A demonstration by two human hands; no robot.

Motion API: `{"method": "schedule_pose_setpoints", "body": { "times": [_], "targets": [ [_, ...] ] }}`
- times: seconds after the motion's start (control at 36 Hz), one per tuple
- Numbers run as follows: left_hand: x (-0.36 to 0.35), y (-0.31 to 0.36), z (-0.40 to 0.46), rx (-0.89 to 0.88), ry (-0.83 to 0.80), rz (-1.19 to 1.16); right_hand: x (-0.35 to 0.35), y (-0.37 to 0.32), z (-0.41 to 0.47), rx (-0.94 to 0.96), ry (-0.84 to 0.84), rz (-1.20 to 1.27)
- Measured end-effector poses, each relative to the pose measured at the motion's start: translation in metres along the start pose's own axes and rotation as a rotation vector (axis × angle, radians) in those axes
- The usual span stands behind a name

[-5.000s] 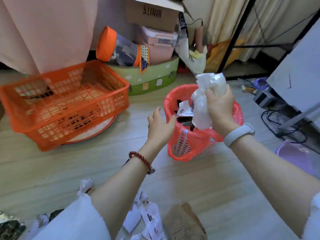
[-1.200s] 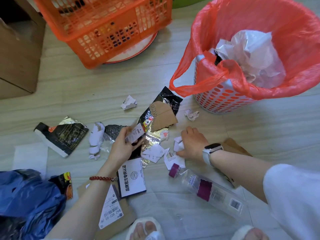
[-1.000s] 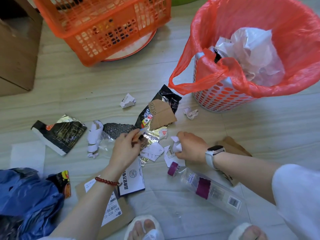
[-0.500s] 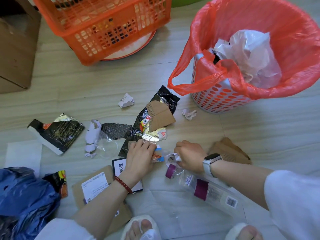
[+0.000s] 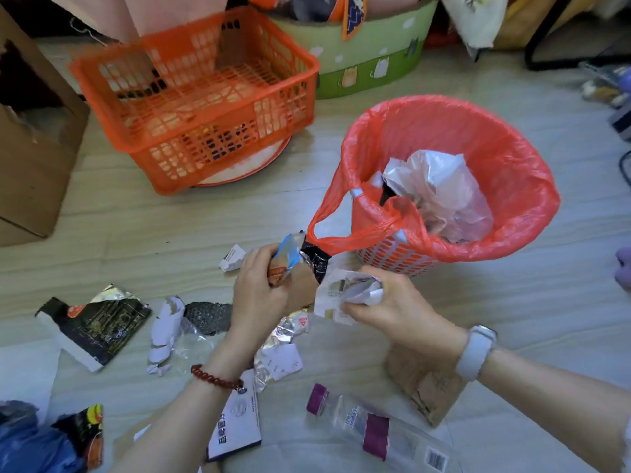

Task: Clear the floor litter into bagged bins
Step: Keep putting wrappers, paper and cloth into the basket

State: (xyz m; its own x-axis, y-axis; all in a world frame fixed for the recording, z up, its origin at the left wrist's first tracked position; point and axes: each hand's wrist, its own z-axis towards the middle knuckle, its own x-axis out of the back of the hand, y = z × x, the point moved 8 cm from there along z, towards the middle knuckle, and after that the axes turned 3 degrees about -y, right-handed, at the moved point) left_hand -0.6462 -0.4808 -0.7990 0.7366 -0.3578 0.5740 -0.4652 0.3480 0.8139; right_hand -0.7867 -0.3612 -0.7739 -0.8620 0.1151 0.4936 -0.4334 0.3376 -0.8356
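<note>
A white perforated bin [image 5: 389,259] lined with a red plastic bag [image 5: 512,172] stands on the floor, with crumpled white plastic [image 5: 440,186] inside. My left hand [image 5: 259,288] grips a bunch of snack wrappers [image 5: 290,254], raised just left of the bin. My right hand [image 5: 392,303] holds crumpled white paper scraps [image 5: 345,290] beside it, below the bin's rim. More litter lies on the floor: a black foil packet [image 5: 92,322], torn paper and clear film [image 5: 167,331], a paper ball [image 5: 232,257], a printed card [image 5: 235,428], a clear bottle with a purple cap [image 5: 372,428] and brown cardboard [image 5: 423,384].
An orange mesh basket [image 5: 194,97] sits at the back left on a round white tray. A green tub [image 5: 368,59] stands behind the bin, a cardboard box [image 5: 30,145] at far left. A blue bag [image 5: 27,442] lies at bottom left. Cables and small items are at far right.
Both hands have lifted off the floor with gathered litter and moved up toward the bin. The view has tilted up, showing more of the basket and green tub.
</note>
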Motion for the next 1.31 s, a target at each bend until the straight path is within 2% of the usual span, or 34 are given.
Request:
{"method": "schedule_pose_setpoints", "body": {
  "times": [0.14,0.25,0.33,0.39,0.47,0.53,0.58,0.64,0.75,0.81,0.86,0.92,1.0,1.11,1.19,1.31],
  "targets": [
    [0.009,0.105,0.048,-0.204,0.034,-0.257,0.081,-0.045,-0.001,0.097,0.282,0.358],
    [-0.015,0.171,0.079,-0.292,-0.048,-0.275,0.159,-0.046,0.002,0.136,0.64,0.393],
    [-0.047,0.203,0.099,-0.298,-0.148,-0.219,0.204,-0.028,0.009,0.079,0.794,0.364],
    [-0.07,0.21,0.113,-0.303,-0.189,-0.068,0.221,-0.013,0.019,-0.004,0.79,0.309],
    [-0.103,0.195,0.132,-0.253,-0.334,0.266,0.227,0.0,0.036,-0.13,0.647,0.105],
    [-0.111,0.182,0.136,-0.184,-0.388,0.389,0.227,0.004,0.041,-0.149,0.584,0.058],
    [-0.101,0.185,0.129,-0.198,-0.331,0.376,0.229,0.002,0.041,-0.139,0.596,0.022],
    [-0.078,0.192,0.117,-0.306,-0.173,0.286,0.231,-0.005,0.036,-0.083,0.692,-0.026],
    [-0.023,0.177,0.084,-0.44,0.084,0.094,0.197,-0.048,0.012,0.25,0.839,-0.056],
    [-0.002,0.154,0.068,-0.418,0.137,0.066,0.158,-0.075,0.002,0.461,0.788,-0.103],
    [0.012,0.121,0.051,-0.359,0.155,0.076,0.111,-0.086,-0.004,0.627,0.644,-0.12],
    [0.015,0.08,0.034,-0.263,0.134,0.116,0.059,-0.077,-0.007,0.676,0.454,-0.103],
    [0.007,0.01,0.0,-0.093,0.047,0.191,-0.025,-0.029,-0.008,0.501,0.167,-0.158],
    [-0.021,-0.061,-0.051,0.018,-0.181,0.344,-0.086,0.036,-0.002,0.406,-0.056,-0.576],
    [-0.045,-0.083,-0.074,-0.011,-0.358,0.446,-0.085,0.064,0.029,0.284,-0.076,-0.773],
    [-0.079,-0.082,-0.08,-0.138,-0.591,0.687,-0.085,0.101,0.057,0.035,-0.191,-0.87]
  ]
}}
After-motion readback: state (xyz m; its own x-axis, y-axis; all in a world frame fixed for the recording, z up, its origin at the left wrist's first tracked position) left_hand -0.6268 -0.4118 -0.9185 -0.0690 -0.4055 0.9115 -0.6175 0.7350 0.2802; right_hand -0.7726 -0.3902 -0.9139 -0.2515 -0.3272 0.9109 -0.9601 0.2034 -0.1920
